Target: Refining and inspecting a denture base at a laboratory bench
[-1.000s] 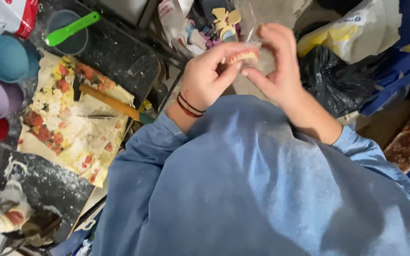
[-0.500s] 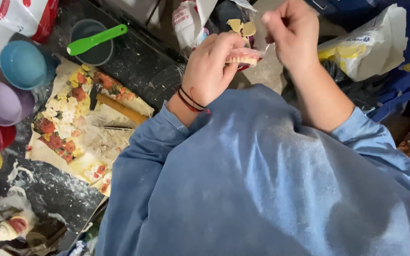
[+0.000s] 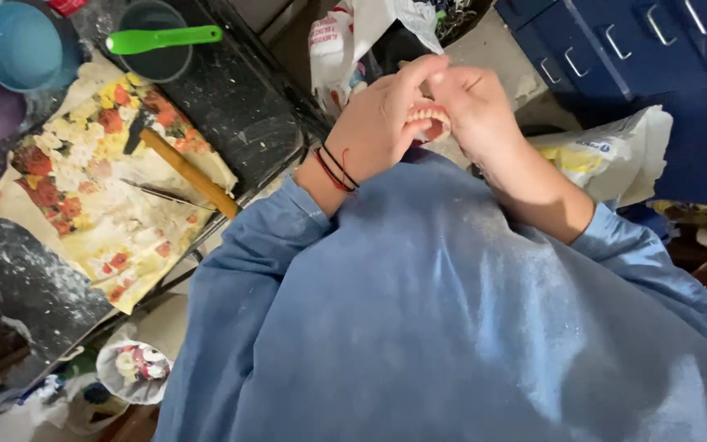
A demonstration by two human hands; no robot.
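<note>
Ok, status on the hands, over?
Left hand and right hand both gripping the denture, fingers closed around it. Held above the lap. Nothing in the way.

Blue cabinet [image 3: 656,74] and bags [image 3: 615,155] crowd the right; hammer [image 3: 182,168] blocks the worktop [image 3: 239,106].

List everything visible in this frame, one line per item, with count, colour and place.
denture: one, pink with pale teeth, held between both hands
mixing bowls: blue and purple, top left of bench
dark cup: one, on bench, green spatula across it
floral paper: one, yellow and red, on black bench
wooden-handled tool: one, lying on the paper
drawer cabinet: blue, top right
plastic bag: whitish, right
wrist bands: dark, left wrist
blue sleeves: person's own
left hand, right hand: gripping the denture
</note>
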